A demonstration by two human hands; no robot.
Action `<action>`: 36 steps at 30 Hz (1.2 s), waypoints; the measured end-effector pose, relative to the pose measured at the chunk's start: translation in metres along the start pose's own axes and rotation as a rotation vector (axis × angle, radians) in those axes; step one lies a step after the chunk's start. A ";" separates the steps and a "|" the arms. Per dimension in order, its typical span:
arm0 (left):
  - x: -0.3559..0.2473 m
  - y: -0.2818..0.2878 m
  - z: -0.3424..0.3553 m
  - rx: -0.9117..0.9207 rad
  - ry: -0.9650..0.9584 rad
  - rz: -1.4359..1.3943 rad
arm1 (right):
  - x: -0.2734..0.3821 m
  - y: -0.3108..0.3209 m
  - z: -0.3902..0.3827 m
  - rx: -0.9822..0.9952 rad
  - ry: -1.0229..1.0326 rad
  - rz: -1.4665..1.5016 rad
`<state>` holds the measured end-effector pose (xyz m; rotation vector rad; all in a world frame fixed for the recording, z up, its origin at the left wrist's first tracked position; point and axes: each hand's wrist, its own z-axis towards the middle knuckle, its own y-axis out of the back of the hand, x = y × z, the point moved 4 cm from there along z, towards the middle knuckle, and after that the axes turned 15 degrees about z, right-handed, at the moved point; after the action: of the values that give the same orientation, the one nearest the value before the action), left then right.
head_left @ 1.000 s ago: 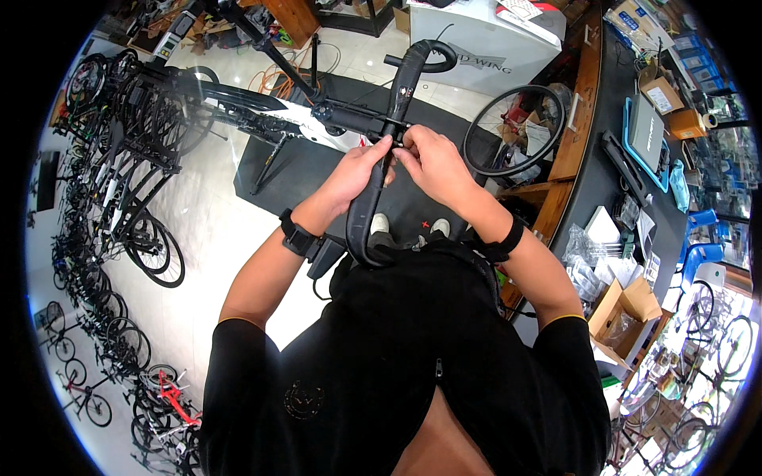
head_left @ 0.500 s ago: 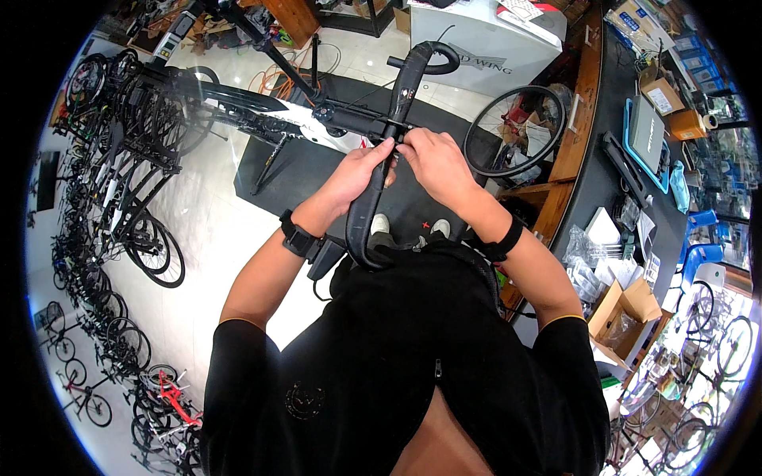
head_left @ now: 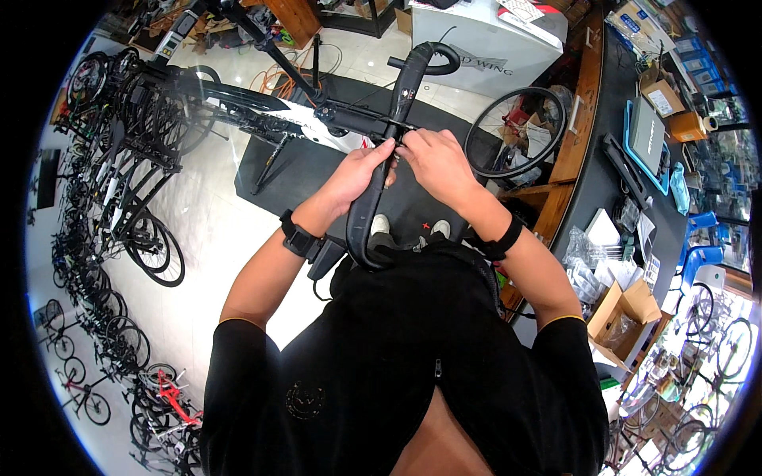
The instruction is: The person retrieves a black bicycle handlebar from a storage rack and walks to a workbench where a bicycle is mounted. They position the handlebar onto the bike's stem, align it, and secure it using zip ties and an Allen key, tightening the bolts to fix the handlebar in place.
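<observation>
Seen from above, two bare hands meet at the middle of a black drop handlebar made of a smooth, matte material. The left hand is curled around the bar's nearer half, fingers wrapped closed on it. The right hand sits just beside it, fingertips pinched together against the bar's centre; whether they hold something small there cannot be told. The handlebar runs away from the person, its far end curving into a hook, its near end curving down toward the person's black shirt. It is mounted on a black bicycle frame that stretches off to the left above a dark floor mat. The left wrist wears a black watch, the right a black wristband. A spoked bicycle wheel leans just right of the hands, beside a dark counter with wooden front. Rows of parked bicycles fill the pale floor on the left.
</observation>
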<state>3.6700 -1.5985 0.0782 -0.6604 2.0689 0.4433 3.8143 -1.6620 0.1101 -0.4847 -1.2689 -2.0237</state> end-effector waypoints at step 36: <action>-0.007 -0.001 -0.007 0.002 -0.052 0.045 | -0.026 0.009 0.009 -0.114 -0.239 0.345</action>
<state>3.6692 -1.6012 0.0882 -0.5967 2.0382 0.4794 3.8390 -1.6473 0.1036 -0.9545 -1.1176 -1.7886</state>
